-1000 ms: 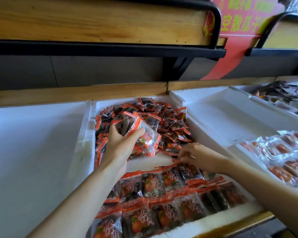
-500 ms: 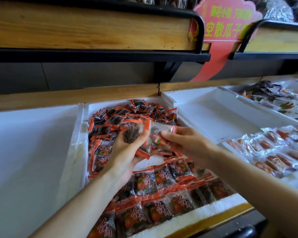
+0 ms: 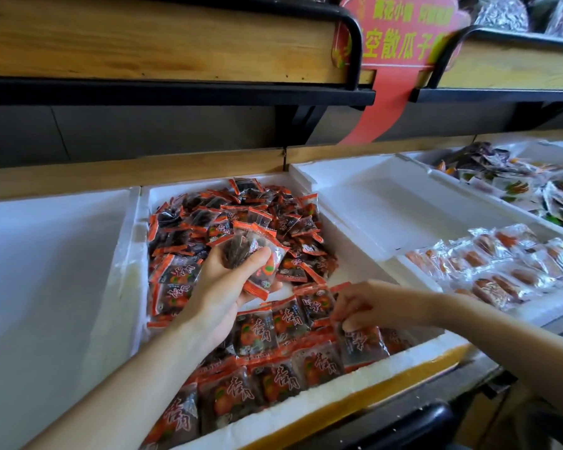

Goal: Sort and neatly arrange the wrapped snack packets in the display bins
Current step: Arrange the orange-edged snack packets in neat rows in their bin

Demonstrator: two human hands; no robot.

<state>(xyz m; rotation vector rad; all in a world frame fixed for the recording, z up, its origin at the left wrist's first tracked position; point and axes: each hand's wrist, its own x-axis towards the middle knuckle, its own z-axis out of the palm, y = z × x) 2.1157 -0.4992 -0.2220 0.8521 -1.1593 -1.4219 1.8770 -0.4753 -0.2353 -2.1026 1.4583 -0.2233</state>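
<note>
Sorting bin (image 3: 129,271): white foam; loose packets (image 3: 241,209) heaped at back, neat rows (image 3: 273,381) in front.
Left hand (image 3: 221,287): grasps a packet stack (image 3: 244,237) above the heap.
Right hand (image 3: 368,303): pinches one packet (image 3: 363,345) at the front-right row.
</note>
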